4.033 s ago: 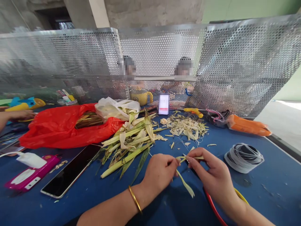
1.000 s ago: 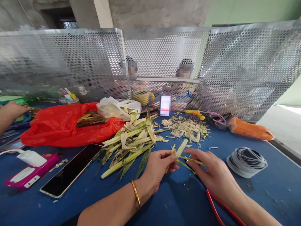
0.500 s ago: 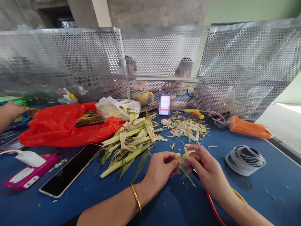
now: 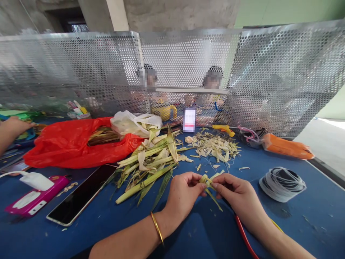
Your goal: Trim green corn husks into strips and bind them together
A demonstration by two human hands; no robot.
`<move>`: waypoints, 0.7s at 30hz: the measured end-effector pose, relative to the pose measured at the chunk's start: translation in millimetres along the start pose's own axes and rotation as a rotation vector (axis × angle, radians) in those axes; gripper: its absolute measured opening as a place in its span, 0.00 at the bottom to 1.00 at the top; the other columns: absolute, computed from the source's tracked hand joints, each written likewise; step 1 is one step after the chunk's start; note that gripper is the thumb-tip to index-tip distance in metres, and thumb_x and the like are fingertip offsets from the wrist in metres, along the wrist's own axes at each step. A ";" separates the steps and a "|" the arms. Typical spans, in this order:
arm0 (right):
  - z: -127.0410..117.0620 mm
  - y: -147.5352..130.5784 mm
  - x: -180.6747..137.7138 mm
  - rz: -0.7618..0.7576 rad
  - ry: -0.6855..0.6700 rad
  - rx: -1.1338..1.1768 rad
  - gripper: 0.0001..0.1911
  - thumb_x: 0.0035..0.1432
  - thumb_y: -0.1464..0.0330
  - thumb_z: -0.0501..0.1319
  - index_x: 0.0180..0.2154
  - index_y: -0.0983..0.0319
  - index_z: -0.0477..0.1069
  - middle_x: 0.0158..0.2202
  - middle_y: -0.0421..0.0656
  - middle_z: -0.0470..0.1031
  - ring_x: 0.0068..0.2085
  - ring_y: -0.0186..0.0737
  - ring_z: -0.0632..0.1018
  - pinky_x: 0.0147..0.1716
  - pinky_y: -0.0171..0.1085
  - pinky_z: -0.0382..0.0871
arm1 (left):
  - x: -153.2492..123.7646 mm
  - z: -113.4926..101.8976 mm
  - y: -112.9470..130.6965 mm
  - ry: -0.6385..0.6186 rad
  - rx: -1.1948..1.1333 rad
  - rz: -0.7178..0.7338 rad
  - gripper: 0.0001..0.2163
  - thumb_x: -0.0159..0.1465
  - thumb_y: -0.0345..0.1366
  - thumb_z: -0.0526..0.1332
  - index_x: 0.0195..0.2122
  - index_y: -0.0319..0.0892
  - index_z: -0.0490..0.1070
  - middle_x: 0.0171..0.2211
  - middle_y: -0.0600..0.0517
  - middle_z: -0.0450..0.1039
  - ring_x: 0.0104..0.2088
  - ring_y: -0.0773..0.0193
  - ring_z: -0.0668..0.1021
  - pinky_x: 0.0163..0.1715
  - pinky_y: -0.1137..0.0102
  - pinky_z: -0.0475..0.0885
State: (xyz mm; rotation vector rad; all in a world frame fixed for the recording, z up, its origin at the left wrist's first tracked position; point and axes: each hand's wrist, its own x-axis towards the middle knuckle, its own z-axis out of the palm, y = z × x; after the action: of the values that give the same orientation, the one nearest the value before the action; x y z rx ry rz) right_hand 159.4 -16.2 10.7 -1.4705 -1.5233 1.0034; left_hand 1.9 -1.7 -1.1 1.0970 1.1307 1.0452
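Between my two hands is a small folded piece of pale green corn husk (image 4: 207, 181), with one strip hanging down below it and another end sticking up. My left hand (image 4: 185, 190), closed, pinches the folded part between thumb and forefinger. On the other side my right hand (image 4: 235, 190) is closed too, its thumb and fingers gripping the husk's right end. A pile of husks and stalks (image 4: 151, 162) lies to the left of my left hand. Beyond both hands is a heap of husk scraps (image 4: 215, 145).
A spool of pale cord (image 4: 281, 184) stands right, below an orange packet (image 4: 288, 145). At left lie a black phone (image 4: 81, 194), a magenta power strip (image 4: 37, 196) and a red plastic bag (image 4: 70, 144). A perforated metal screen (image 4: 185, 57) borders the table. Another person's hand (image 4: 16, 129) shows far left.
My right hand has turned and its fingers have lowered and closed in on the husk, whose right end now points up to the right. My left hand keeps its pinch.
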 end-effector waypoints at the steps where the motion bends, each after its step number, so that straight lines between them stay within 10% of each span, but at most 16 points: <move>1: 0.0 0.2 -0.1 -0.003 0.001 -0.013 0.12 0.51 0.59 0.61 0.27 0.61 0.75 0.24 0.40 0.73 0.25 0.36 0.72 0.26 0.34 0.64 | 0.0 0.1 -0.2 0.008 -0.001 -0.001 0.03 0.51 0.30 0.66 0.27 0.39 0.76 0.25 0.53 0.77 0.24 0.65 0.77 0.28 0.71 0.74; 21: 8.1 13.0 0.4 -0.004 -0.043 0.142 0.12 0.53 0.61 0.63 0.37 0.61 0.69 0.25 0.37 0.72 0.25 0.35 0.75 0.26 0.35 0.70 | -4.0 2.1 2.8 0.000 -0.102 -0.162 0.06 0.49 0.33 0.67 0.29 0.38 0.77 0.25 0.51 0.78 0.23 0.66 0.77 0.27 0.73 0.72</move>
State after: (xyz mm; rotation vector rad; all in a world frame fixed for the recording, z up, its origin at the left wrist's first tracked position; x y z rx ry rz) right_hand 157.0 -15.7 -4.4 -1.3540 -1.4537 1.1231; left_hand 3.3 -5.5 2.4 0.9093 1.1342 0.9648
